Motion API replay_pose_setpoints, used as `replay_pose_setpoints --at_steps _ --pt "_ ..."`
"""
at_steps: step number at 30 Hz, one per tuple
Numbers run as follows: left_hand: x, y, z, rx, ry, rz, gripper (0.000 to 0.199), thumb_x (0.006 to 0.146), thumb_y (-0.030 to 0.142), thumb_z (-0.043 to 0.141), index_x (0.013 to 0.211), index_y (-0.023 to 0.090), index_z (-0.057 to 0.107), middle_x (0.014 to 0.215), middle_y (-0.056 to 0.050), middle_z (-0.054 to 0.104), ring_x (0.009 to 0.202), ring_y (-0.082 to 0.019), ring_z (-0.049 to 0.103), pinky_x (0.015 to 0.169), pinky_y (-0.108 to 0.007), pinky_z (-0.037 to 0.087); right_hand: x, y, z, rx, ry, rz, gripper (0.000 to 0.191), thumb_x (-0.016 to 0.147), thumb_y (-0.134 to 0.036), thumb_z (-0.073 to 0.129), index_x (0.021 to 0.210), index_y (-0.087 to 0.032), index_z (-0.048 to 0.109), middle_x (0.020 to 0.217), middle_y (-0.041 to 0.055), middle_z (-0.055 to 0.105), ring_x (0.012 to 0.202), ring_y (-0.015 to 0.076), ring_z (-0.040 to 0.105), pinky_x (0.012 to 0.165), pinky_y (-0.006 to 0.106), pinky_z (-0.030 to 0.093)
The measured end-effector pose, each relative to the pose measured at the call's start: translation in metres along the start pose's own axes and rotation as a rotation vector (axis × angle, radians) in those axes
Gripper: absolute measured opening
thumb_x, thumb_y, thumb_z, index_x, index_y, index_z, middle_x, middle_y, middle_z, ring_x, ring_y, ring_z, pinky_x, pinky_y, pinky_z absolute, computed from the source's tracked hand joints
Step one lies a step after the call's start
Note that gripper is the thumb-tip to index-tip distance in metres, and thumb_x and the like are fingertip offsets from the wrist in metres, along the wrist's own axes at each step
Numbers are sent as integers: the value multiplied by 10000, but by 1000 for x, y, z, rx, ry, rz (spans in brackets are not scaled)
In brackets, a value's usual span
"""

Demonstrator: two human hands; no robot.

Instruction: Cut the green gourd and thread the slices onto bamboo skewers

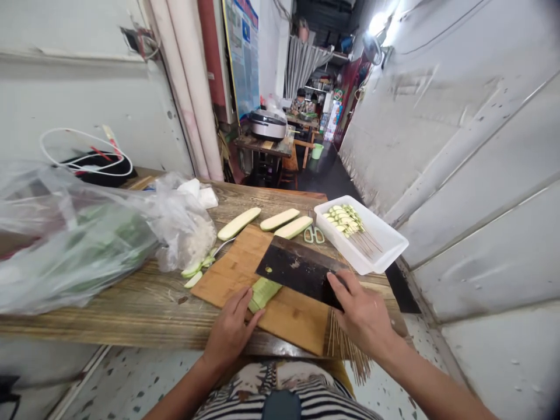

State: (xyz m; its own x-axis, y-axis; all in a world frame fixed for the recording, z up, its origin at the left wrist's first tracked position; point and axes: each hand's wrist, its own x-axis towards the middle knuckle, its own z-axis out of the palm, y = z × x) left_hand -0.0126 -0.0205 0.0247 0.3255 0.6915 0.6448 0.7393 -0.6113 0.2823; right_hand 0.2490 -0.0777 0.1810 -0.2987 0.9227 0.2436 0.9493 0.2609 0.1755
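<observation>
Steel cleaver (297,271) stood just beside a pale zucchini strip (263,294) on a wooden cutting board (227,274).
Right hand (361,309) was closed on the cleaver; left hand (230,329) lay half-open, gripping nothing, fingers (252,313) against the strip.

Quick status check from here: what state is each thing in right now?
Left hand: open, fingers against the zucchini piece.
Right hand: gripping the cleaver.
Cleaver: dark blade tilted over the board, green speck on it.
Zucchini piece: lying on the wooden cutting board.
Zucchini halves: three, lying on the table, flat sides up.
White plastic tray: holding skewered zucchini slices.
Plastic bag: bulging with green vegetables.
</observation>
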Motion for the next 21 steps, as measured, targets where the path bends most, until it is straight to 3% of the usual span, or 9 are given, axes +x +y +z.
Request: replay_pose_setpoints --at_steps 7,10,12,14,16,18,21 --pt "-8 3 -5 -2 -31 -51 665 794 298 571 1364 120 278 1283 -186 488 1197 -272 462 958 -430 440 -1 -3 16 146 21 45 526 713 -68 495 1238 -106 486 1227 188 521 862 277 630 671 390 539" --pt "-19 -1 -14 17 1 -66 604 804 228 551 1351 129 312 1282 -162 501 1202 -242 462 962 -390 442 10 -11 18 448 32 46 487 702 -82 503 1170 -214 516 1155 138 565 897 302 623 706 410 535" --pt "-27 -6 -22 36 50 -88 560 807 188 536 1332 139 348 1261 -145 524 1186 -225 479 958 -364 447 22 -21 12 712 -5 73 354 738 -108 497 1032 -295 562 1031 97 617 849 296 637 673 373 533" --pt "-34 -13 -31 59 100 -123 526 804 168 529 1309 149 385 1235 -131 548 1162 -216 500 950 -347 453 40 -35 3 1030 -130 160 161 813 -186 460 840 -295 575 788 72 641 608 255 635 508 335 503" --pt "-42 -20 -40 83 141 -166 494 800 157 525 1282 156 421 1211 -123 566 1140 -213 519 938 -338 461 64 -52 -3 1428 -305 268 144 845 -280 472 717 -251 529 485 9 542 370 179 505 377 281 412" --pt "-50 -27 -46 97 177 -206 478 797 145 521 1268 159 436 1195 -119 576 1127 -211 529 932 -339 466 94 -73 -2 1740 -392 368 150 848 -319 516 748 -207 511 414 -26 512 343 122 438 368 218 360" --pt "-62 -36 -48 99 215 -247 479 797 143 519 1268 171 438 1168 -112 593 1101 -210 548 906 -339 487 147 -115 15 1885 -472 440 130 867 -303 512 830 -181 487 444 -57 509 359 88 447 381 170 363"
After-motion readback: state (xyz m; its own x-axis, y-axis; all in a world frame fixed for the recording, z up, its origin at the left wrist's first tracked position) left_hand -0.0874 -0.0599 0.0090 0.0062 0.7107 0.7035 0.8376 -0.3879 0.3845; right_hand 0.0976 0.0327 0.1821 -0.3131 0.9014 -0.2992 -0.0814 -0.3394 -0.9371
